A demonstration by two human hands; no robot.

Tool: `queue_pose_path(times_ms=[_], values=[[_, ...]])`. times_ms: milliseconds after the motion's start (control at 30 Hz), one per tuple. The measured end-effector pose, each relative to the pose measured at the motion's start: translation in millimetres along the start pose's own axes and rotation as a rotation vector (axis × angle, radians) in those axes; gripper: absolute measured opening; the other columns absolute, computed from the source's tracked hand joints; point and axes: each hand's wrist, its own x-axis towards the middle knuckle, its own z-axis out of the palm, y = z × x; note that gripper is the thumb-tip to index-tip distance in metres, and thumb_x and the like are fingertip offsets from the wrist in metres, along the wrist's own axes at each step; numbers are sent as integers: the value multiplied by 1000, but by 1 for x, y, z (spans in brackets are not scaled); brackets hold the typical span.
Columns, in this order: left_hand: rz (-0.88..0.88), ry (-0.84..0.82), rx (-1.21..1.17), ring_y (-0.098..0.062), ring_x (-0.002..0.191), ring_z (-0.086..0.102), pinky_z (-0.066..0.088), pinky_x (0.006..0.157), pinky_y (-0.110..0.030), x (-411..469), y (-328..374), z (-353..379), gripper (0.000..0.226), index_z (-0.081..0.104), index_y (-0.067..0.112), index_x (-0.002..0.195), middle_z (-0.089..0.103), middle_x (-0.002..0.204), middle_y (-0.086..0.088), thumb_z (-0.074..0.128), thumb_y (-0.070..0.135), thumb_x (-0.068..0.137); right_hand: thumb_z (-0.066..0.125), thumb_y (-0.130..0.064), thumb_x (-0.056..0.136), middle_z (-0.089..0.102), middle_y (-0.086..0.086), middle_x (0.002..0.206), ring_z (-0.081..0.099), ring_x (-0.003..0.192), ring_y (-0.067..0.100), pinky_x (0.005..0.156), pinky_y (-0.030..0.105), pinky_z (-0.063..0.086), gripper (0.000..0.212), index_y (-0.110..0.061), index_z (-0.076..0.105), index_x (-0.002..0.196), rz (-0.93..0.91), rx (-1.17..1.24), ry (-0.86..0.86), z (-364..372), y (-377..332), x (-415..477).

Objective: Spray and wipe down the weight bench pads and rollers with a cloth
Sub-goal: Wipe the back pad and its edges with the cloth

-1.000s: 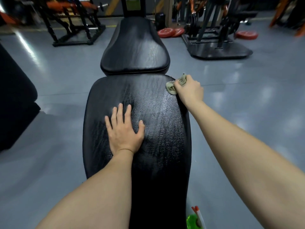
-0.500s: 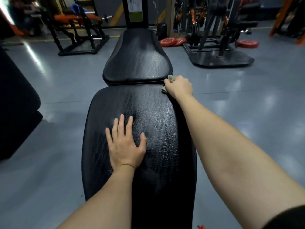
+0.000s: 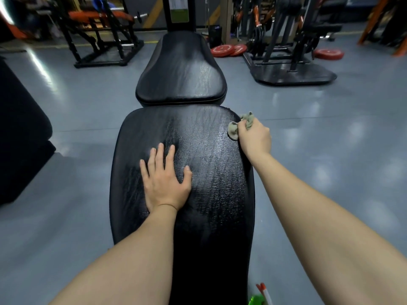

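Note:
A long black back pad (image 3: pixel 211 172) of the weight bench runs up the middle of the view, its surface shiny and wet-looking. Beyond it lies the smaller black seat pad (image 3: pixel 182 75). My left hand (image 3: pixel 164 181) rests flat on the back pad, fingers spread. My right hand (image 3: pixel 254 138) grips a bunched grey-green cloth (image 3: pixel 236 126) against the pad's far right edge. A green spray bottle (image 3: pixel 258 298) with a red and white nozzle shows at the bottom edge, right of the bench.
Grey glossy floor (image 3: pixel 330 139) lies on both sides of the bench. A black padded machine (image 3: pixel 19 133) stands at the left. Racks (image 3: pixel 286 40), red weight plates (image 3: pixel 229 49) and an orange bench (image 3: pixel 99 29) stand at the back.
My right hand with the cloth slid from the pad's far right corner back along the right edge toward me. My left hand stayed flat on the pad.

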Motion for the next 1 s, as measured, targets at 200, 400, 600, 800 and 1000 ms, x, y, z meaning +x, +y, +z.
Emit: queue_pose_path(times_ms=[200, 400, 600, 800, 1000], values=[[5, 7, 23, -21, 156, 17, 8, 127, -51, 1, -3, 3, 72, 36, 24, 158, 26, 167, -3, 34, 57, 94, 45, -35, 99, 65, 22, 116, 60, 109, 41, 92, 43, 43, 39, -5, 63, 116, -60, -81, 14, 13, -36, 28], [13, -8, 16, -20, 157, 14, 7, 127, -51, -1, 1, 2, 71, 33, 25, 159, 23, 168, -2, 36, 56, 95, 47, -28, 94, 64, 19, 128, 57, 121, 40, 98, 38, 45, 36, -16, 67, 121, -23, -107, -185, 17, -76, 63], [10, -7, 18, -20, 156, 14, 7, 127, -51, 4, 1, 1, 71, 34, 26, 158, 24, 168, -2, 35, 57, 95, 48, -29, 98, 65, 19, 123, 58, 116, 43, 90, 42, 45, 30, -13, 53, 122, -83, -74, -132, 26, -70, 64], [-1, -37, 39, -20, 157, 12, 7, 127, -51, 1, -2, -1, 72, 32, 26, 159, 21, 169, -1, 33, 58, 94, 51, -37, 96, 66, 16, 118, 58, 112, 41, 87, 40, 44, 28, -25, 67, 116, -227, -69, -104, 16, -46, 45], [5, -33, 43, -20, 156, 13, 5, 127, -51, 1, -1, -2, 73, 32, 26, 159, 21, 169, -1, 31, 57, 94, 52, -44, 96, 61, 16, 116, 60, 109, 40, 89, 39, 45, 34, -35, 64, 127, -169, -49, -60, 12, -34, 26]])
